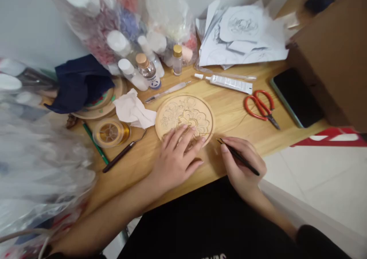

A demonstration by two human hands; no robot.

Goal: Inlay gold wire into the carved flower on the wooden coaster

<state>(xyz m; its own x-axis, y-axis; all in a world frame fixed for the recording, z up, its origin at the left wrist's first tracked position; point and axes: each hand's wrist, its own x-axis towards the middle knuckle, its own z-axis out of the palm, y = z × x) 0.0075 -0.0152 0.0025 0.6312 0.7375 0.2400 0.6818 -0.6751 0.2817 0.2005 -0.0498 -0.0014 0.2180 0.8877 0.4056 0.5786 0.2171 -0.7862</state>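
The left hand point(177, 157) hides the near edge of the round flower disc point(169, 108) and the lower petals, so I can't follow the design there. A hair-thin gold wire point(246, 116) shows faintly on the table point(137, 155) to the right of the disc, and its ends are lost to me. Whether the fine tips of the black tweezers point(243, 161) grip anything is too blurred to say. Far left of the disc, a navy cloth point(83, 83) covers part of another round board point(118, 88), and a cloudy plastic bag point(51, 148) runs out of sight.

The disc is pale and smooth, with a narrow rim and flower outlines, the largest bloom traced in gold. Just left of it sits a crumpled white tissue point(134, 109), and beyond that a clear spool point(107, 132) of shiny gold strand. Behind the disc lies a soft white tube point(231, 83); to its right are pliers point(260, 106) with looped red handles and a glossy dark phone point(298, 96).

The disc lies flat under the left hand, whose fingers are loosely spread and resting on it. Just right of the disc, apart from it, the right hand point(245, 163) pinches the tweezers between thumb and fingers, tips toward the rim.
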